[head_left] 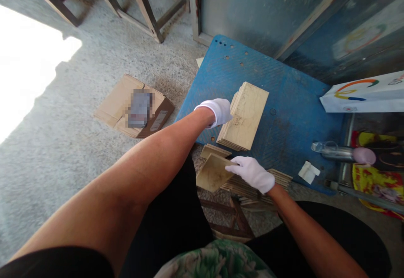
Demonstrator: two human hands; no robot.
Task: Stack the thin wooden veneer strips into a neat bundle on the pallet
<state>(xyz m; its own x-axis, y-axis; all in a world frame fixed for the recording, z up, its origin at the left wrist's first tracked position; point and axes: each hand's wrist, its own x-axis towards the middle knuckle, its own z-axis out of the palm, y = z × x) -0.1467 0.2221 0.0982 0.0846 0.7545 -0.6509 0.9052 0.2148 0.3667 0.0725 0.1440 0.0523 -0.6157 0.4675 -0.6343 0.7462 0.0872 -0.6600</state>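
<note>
Left hand (218, 111): your gloved fingers press the tile stack (244, 116) on the blue surface (293, 105); keep edges flush.
Right hand (254, 172): fingers pinch a loose tile (213, 172) over the lower pile (277, 177); lift it level.

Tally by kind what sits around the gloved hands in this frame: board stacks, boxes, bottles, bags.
Stacks of wooden boards: 2 (on the blue platform, under the right hand)
Cardboard box: 1
Bottle: 1
White bag: 1
Total: 5

Tile stack (243, 116) on platform (284, 101); cardboard box (134, 106) left, bottle (342, 152) right.
</note>
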